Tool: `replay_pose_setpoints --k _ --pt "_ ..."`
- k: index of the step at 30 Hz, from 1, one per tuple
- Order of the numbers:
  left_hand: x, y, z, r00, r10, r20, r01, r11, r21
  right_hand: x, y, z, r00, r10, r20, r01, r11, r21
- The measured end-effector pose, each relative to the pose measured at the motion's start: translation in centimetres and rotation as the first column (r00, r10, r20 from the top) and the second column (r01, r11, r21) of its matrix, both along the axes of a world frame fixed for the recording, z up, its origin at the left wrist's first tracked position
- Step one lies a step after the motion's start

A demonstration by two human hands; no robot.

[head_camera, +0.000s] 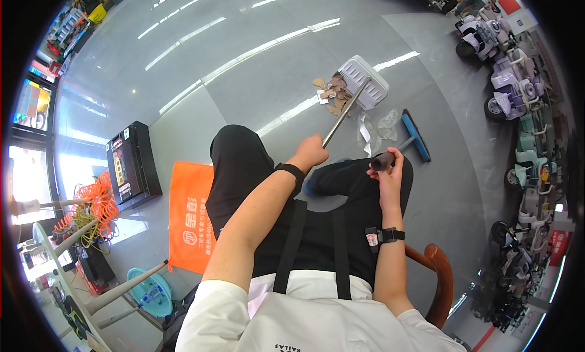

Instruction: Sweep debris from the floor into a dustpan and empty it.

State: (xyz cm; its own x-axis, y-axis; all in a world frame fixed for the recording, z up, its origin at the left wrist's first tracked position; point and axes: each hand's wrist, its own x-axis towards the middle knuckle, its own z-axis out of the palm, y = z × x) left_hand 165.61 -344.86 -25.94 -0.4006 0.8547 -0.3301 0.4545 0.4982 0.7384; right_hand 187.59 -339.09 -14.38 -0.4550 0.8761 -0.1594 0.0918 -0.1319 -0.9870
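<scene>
My left hand is closed around the metal handle of a white long-handled dustpan, which lies on the floor ahead. Torn brown cardboard pieces lie at the dustpan's left edge, partly in its mouth. In my right hand is the dark grip of a broom; its blue head with dark bristles stands on the floor to the right. Between dustpan and broom head lie crumpled clear plastic film and a white strip.
An orange bag with writing and a black box are on the left. Behind them are coiled orange hose, a table, and a light-blue basin holding bottles. Scooters line the right side. A wooden chair arm curves beside me.
</scene>
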Motion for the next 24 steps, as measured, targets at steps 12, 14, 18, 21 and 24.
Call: replay_pose_setpoints --k 12,14,18,21,24 --pt "-1.1 -0.9 1.6 0.989 0.102 0.104 -0.077 0.972 -0.223 0.1 -0.1 -0.3 0.999 0.024 0.025 -0.024 1.000 -0.003" --pt "-0.4 -0.7 2.2 0.989 0.122 0.082 -0.107 0.979 -0.174 0.4 0.1 -0.4 1.000 0.012 0.027 -0.013 1.000 0.021" --pt "0.7 -0.7 2.1 0.992 0.125 -0.032 -0.127 0.990 -0.061 0.1 -0.2 -0.2 1.000 0.009 0.030 -0.010 1.000 0.026" --pt "0.4 -0.6 2.2 0.988 0.146 -0.048 -0.147 0.989 -0.025 -0.2 -0.3 -0.1 1.000 0.012 0.009 -0.012 1.000 -0.017" --pt "0.2 -0.5 2.2 0.986 0.132 -0.102 -0.132 0.991 0.006 0.1 -0.1 -0.1 1.000 0.012 0.020 -0.012 1.000 0.001"
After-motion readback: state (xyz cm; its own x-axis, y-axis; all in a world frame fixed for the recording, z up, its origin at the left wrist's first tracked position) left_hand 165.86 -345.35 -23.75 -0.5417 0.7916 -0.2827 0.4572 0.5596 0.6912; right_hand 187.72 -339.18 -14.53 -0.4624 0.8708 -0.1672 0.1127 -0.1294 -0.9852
